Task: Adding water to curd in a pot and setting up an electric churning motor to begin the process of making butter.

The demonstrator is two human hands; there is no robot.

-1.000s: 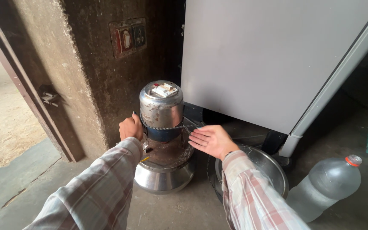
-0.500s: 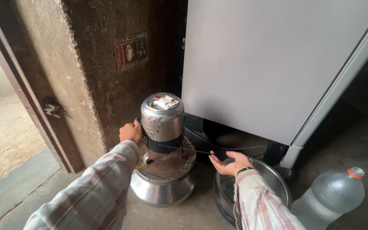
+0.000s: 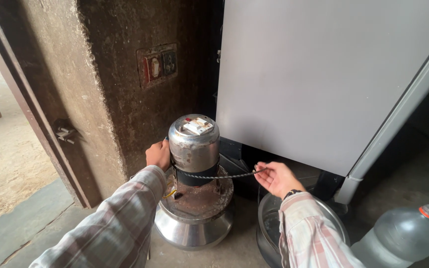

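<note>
Steel grinder (image 3: 193, 173), standing on the concrete floor (image 3: 239, 248) against the foot of a rough brown wall (image 3: 110, 99): I note a dented cylindrical motor housing on top, dull silver with scuffed patches, carrying a small white switch block and a red dot on its flat cap. A black band circles the housing's lower part. Below it sits a round rust-brown plate, and under that a polished, flared steel base.

Twisted cord (image 3: 219, 174) runs across the front of the housing at the black band and out to my right. My right hand (image 3: 277, 177) has the cord's free end pinched at the fingertips, palm turned up and the other fingers loosely spread. My left hand (image 3: 158, 154) is pressed to the housing's far left side, fingers curled round it; whether it also grips the cord I cannot tell.

Just right of the grinder, under my right forearm, lies a steel basin (image 3: 269, 233). A large grey cabinet (image 3: 323, 74) stands directly behind. A clear plastic bottle with a red cap (image 3: 398, 238) lies tilted at lower right, well apart. A red-and-black switch plate (image 3: 157, 64) is set in the wall above.
</note>
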